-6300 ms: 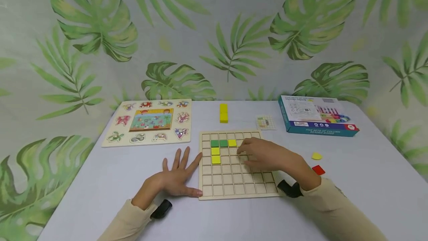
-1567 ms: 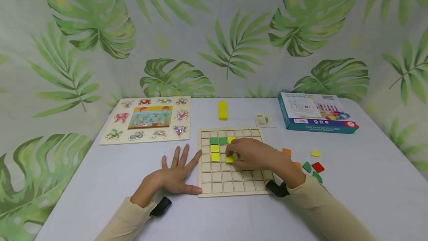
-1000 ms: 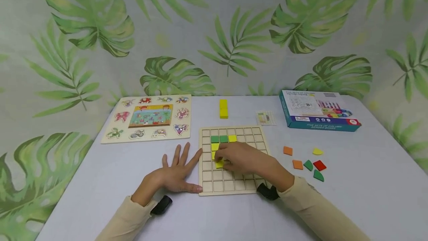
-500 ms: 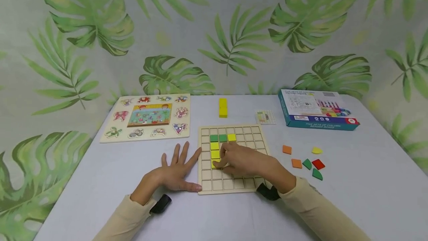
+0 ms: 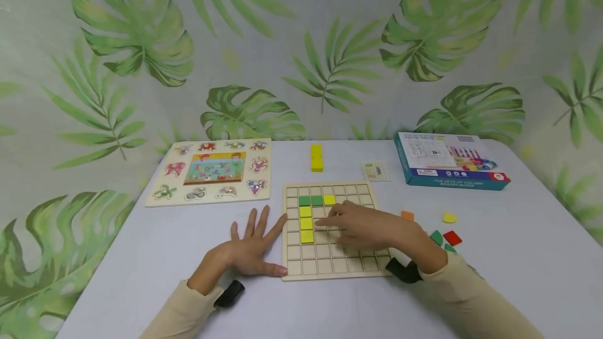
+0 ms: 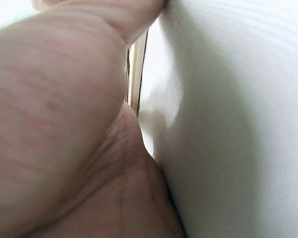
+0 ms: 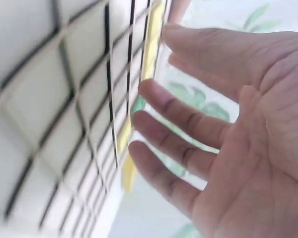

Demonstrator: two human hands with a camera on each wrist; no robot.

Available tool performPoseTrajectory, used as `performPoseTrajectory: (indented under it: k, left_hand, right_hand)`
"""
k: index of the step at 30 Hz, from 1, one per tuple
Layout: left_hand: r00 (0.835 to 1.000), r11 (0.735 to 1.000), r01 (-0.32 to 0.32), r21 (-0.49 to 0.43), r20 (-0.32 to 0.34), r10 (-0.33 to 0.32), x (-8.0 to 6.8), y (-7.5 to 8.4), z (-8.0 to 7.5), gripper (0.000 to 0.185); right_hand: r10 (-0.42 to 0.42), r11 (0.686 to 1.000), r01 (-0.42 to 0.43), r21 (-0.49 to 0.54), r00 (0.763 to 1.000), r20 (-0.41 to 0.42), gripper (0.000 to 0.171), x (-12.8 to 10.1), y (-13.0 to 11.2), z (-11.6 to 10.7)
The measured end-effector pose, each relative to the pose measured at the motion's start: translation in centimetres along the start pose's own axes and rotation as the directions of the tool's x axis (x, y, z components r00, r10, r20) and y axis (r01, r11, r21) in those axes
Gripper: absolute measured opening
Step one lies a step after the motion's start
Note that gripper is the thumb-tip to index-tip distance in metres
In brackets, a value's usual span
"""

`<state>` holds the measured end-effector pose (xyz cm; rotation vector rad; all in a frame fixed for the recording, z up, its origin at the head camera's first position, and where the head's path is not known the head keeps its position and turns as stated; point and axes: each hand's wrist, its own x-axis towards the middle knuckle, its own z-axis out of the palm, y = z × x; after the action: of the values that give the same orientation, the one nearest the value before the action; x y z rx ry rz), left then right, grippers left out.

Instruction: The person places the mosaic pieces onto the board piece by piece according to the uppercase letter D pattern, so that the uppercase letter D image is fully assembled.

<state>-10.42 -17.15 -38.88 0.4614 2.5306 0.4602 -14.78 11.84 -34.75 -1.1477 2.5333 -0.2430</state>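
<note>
A wooden grid board (image 5: 325,266) lies flat on the table. Two green square tiles (image 5: 311,200) and a yellow tile (image 5: 328,200) form a row in it. Below the left green one, a yellow tile (image 5: 305,212), another yellow tile (image 5: 306,223) and a third yellow tile (image 5: 307,236) run down a column. My left hand (image 5: 249,252) rests on the table with fingers spread, its index fingertip and thumb at the board's left edge. Over the board, my right hand (image 5: 367,226) holds nothing; its index finger reaches toward the yellow column. The right wrist view shows its fingers (image 7: 184,129) loosely bent.
Loose pieces lie right of the board: orange (image 5: 407,216), yellow (image 5: 449,217), red (image 5: 453,238) and green (image 5: 436,237), some partly behind the right forearm. Further back are an animal puzzle (image 5: 207,204), a yellow block stack (image 5: 316,158), a pattern card (image 5: 376,170) and a teal box (image 5: 452,179).
My right hand carried a yellow tile leftward across the board, pressed it in at the bottom of the yellow column, then lifted off and drew back right. The left hand stayed put.
</note>
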Motion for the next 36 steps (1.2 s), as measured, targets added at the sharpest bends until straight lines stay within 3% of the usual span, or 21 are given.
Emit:
performPoseTrajectory:
  k: [11,17,23,30,36]
  left_hand:
    - [1.0,1.0,-0.006,-0.007,-0.005,0.006,0.0,0.0,-0.1,0.117]
    - [1.0,1.0,-0.003,-0.018,0.02,0.003,-0.2,-0.2,0.0,0.118]
    - [1.0,1.0,-0.002,-0.009,-0.002,0.002,-0.1,-0.2,0.3,0.116]
    - [1.0,1.0,-0.011,-0.025,-0.006,0.011,-0.1,-0.2,0.1,0.115]
    - [1.0,1.0,-0.005,-0.012,-0.005,0.005,0.3,0.0,0.1,0.116]
  right_hand:
    - [0.245,0.964,-0.239,0.118,0.968,-0.047,0.06,-5.9,5.4,-2.1]
    - [0.251,0.964,-0.239,0.118,0.963,-0.098,0.038,-7.0,7.4,-1.9]
    - [0.261,0.96,-0.25,0.126,0.962,-0.082,0.018,-7.3,9.2,-2.0]
    - [0.325,0.933,-0.314,0.175,0.945,-0.035,0.023,-7.2,10.9,-2.2]
    - [0.326,0.922,-0.318,0.22,0.945,-0.001,0.033,-7.5,11.7,-1.9]
